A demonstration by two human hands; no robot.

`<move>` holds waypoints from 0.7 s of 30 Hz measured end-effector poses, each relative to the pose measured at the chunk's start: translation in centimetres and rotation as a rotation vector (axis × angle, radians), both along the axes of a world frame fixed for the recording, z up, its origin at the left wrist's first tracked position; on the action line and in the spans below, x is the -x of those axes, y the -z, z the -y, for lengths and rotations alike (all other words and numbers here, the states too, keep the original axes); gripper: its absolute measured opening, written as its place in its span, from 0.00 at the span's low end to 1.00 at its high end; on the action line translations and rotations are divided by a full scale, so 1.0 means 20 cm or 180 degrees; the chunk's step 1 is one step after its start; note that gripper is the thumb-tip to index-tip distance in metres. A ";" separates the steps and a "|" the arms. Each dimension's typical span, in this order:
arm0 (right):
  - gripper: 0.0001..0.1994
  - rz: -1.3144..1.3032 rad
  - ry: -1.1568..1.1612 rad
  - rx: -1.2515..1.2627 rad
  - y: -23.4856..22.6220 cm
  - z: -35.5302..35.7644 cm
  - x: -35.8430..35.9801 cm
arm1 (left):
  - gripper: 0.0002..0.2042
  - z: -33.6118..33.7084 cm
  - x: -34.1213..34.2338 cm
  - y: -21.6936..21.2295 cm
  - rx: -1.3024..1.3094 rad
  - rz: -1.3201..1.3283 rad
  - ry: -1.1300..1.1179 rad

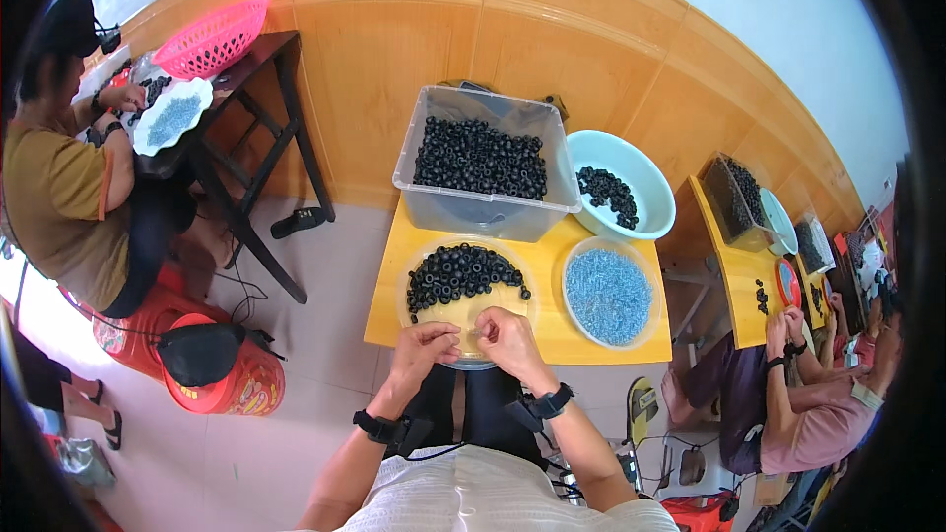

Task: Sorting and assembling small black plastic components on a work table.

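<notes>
My left hand (428, 348) and my right hand (506, 339) face each other over the near part of a round clear tray (405, 281). Both have their fingertips pinched together, a small gap apart. Whatever sits between the fingers is too small to make out. Black ring-shaped parts (458, 273) lie heaped along the tray's far side, beyond my fingers. To the right of my right hand stands a round clear tub (654, 327) filled with small light-blue pieces (607, 297).
Behind the tray is a large clear bin (483, 215) of black rings. A pale-blue basin (650, 229) with more rings stands beside it, on the yellow table (552, 350). One person (74, 177) works at left near a pink basket (212, 37); another (818, 414) at right.
</notes>
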State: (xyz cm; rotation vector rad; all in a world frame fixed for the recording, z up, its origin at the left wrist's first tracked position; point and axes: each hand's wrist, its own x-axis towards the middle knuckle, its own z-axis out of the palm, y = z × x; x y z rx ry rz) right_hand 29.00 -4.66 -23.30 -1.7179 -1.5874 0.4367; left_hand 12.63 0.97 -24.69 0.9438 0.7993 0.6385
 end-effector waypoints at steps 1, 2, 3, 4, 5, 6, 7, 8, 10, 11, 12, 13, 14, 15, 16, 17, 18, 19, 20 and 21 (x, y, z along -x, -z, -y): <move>0.06 -0.0479 0.0011 0.0102 -0.01 0.01 -0.01 | 0.09 0.00 -0.01 0.00 -0.0018 0.0003 0.0013; 0.07 -0.0961 0.0021 0.0204 -0.01 0.01 -0.01 | 0.09 -0.01 -0.02 0.00 -0.0080 -0.0040 0.0089; 0.07 -0.0965 0.0038 0.0191 -0.02 0.01 -0.01 | 0.08 -0.01 -0.03 -0.01 -0.0137 -0.0085 0.0172; 0.06 -0.1204 -0.0048 0.0196 -0.03 0.01 -0.01 | 0.08 0.00 -0.04 -0.03 -0.0145 -0.0090 0.0190; 0.06 -0.1445 -0.0134 0.0203 -0.04 0.02 0.00 | 0.08 0.00 -0.05 -0.05 -0.0078 -0.0017 0.0241; 0.06 -0.1454 -0.0130 0.0200 -0.04 0.02 0.00 | 0.08 0.00 -0.06 -0.07 -0.0008 0.0055 0.0278; 0.06 -0.1424 -0.0119 0.0131 -0.05 0.02 0.00 | 0.08 -0.01 -0.06 -0.07 -0.0006 0.0045 0.0281; 0.07 -0.1396 -0.0109 0.0065 -0.06 0.02 0.00 | 0.08 -0.01 -0.07 -0.07 -0.0050 -0.0017 0.0288; 0.07 -0.1426 -0.0122 -0.0020 -0.06 0.02 0.01 | 0.08 -0.02 -0.07 -0.05 -0.0085 -0.0095 0.0291; 0.08 -0.1441 -0.0136 -0.0110 -0.06 0.02 0.01 | 0.08 -0.03 -0.07 -0.04 -0.0067 -0.0133 0.0319; 0.08 -0.1453 -0.0126 -0.0105 -0.05 0.02 0.00 | 0.09 -0.04 -0.07 -0.03 -0.0050 -0.0168 0.0356; 0.09 -0.1525 -0.0146 -0.0039 -0.04 0.02 -0.01 | 0.09 -0.04 -0.07 -0.03 -0.0043 -0.0179 0.0364; 0.11 -0.1596 -0.0166 0.0026 -0.04 0.02 -0.01 | 0.09 -0.04 -0.07 -0.04 -0.0039 -0.0179 0.0393; 0.11 -0.1604 -0.0161 0.0030 -0.04 0.02 -0.01 | 0.09 -0.05 -0.07 -0.04 -0.0037 -0.0177 0.0419; 0.11 -0.1758 -0.0154 0.0018 -0.04 0.02 -0.01 | 0.09 -0.05 -0.07 -0.04 -0.0032 -0.0184 0.0424; 0.11 -0.1910 -0.0148 0.0006 -0.04 0.02 -0.01 | 0.08 -0.05 -0.07 -0.04 -0.0004 -0.0112 0.0422; 0.11 -0.1915 -0.0143 0.0008 -0.05 0.02 -0.01 | 0.08 -0.05 -0.07 -0.04 0.0023 -0.0040 0.0419; 0.11 -0.1953 -0.0152 0.0000 -0.05 0.02 -0.01 | 0.08 -0.05 -0.08 -0.04 0.0026 -0.0043 0.0424; 0.12 -0.1991 -0.0159 -0.0010 -0.05 0.02 -0.02 | 0.07 -0.05 -0.08 -0.04 -0.0019 -0.0012 0.0383; 0.12 -0.1994 -0.0154 -0.0009 -0.05 0.02 -0.01 | 0.07 -0.05 -0.09 -0.04 -0.0063 0.0020 0.0343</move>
